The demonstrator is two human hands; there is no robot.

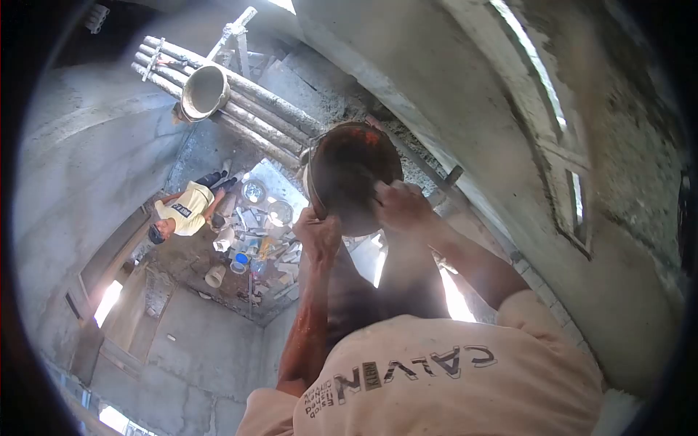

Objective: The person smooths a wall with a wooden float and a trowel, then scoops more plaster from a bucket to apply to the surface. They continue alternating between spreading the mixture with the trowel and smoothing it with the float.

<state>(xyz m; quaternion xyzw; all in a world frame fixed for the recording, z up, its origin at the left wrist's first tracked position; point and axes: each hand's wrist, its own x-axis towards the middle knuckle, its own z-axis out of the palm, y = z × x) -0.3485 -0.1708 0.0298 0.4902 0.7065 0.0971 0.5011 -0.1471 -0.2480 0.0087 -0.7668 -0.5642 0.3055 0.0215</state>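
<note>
A dark bucket, with a reddish patch inside its far rim, is in front of my body at the near end of a pole platform. My left hand is closed on its near left rim. Above the near right part of the opening, my right hand has its fingers curled closed. What those fingers hold, if anything, is hidden against the dark inside. The bucket's contents are too dark to make out.
A second bucket stands on the wooden poles. Far below, a person in a yellow shirt is beside scattered containers, a blue-topped pail and rubble. A rough cement wall rises close on my right.
</note>
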